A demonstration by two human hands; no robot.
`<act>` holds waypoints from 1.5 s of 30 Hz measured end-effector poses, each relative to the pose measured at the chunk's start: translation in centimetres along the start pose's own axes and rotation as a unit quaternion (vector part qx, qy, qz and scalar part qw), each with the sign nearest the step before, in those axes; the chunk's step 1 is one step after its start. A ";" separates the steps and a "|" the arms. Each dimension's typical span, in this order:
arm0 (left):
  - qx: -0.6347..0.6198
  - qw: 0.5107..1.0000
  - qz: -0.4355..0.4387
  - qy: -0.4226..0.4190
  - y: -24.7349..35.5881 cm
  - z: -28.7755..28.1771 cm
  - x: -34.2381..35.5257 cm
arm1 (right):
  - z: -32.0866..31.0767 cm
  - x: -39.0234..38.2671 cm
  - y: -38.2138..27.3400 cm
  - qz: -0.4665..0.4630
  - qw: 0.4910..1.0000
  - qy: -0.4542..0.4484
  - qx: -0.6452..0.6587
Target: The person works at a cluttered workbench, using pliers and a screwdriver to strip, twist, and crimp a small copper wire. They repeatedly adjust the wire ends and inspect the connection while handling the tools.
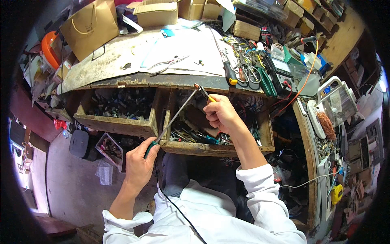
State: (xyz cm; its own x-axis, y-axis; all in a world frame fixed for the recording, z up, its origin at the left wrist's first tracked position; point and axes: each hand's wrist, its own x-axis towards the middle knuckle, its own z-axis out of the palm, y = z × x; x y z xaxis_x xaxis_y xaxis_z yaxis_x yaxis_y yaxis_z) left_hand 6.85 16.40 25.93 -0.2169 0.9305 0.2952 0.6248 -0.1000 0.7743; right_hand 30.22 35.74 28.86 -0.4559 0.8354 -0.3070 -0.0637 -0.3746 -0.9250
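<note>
My left hand [140, 164] is wrapped round the green handle of a long-shafted screwdriver [177, 115]. The shaft slants up and to the right, over the front corner of an open drawer. My right hand [221, 114] grips a pair of pliers [205, 93] with yellow on the handle. The plier jaws meet the far end of the shaft; whether they clamp it or only touch it I cannot tell. Below my right hand, the open wooden drawer [219, 149] holds tools and cables, partly covered by the hand and forearm.
A second open drawer [118, 125] on the left is full of small dark parts. On the bench top [109, 61] lie thin-handled pliers [168, 62], a yellow-black screwdriver [230, 73] and a meter [280, 67] with an orange cable [309, 75]. A black cord [178, 209] crosses my shirt.
</note>
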 end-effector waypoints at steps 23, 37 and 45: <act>0.180 0.966 0.157 0.098 -0.5 -0.7 0.3 | 0.2 0.1 -0.3 0.006 1.000 -0.012 0.007; 0.306 0.928 0.183 0.105 -1.0 0.0 1.1 | 0.0 -0.1 -0.5 0.004 1.000 -0.010 -0.005; 0.270 0.957 0.108 -0.021 -0.3 -2.2 2.6 | 0.1 -0.3 -0.5 0.001 0.998 0.011 -0.059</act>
State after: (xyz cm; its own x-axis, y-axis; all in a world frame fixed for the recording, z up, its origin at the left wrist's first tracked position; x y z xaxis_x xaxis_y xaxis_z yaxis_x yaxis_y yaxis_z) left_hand 4.42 18.09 27.68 -0.0167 0.9233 0.3838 0.9505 -0.1045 0.2927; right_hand 30.25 35.64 29.42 -0.4360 0.8442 -0.3119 0.0432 -0.3265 -0.9442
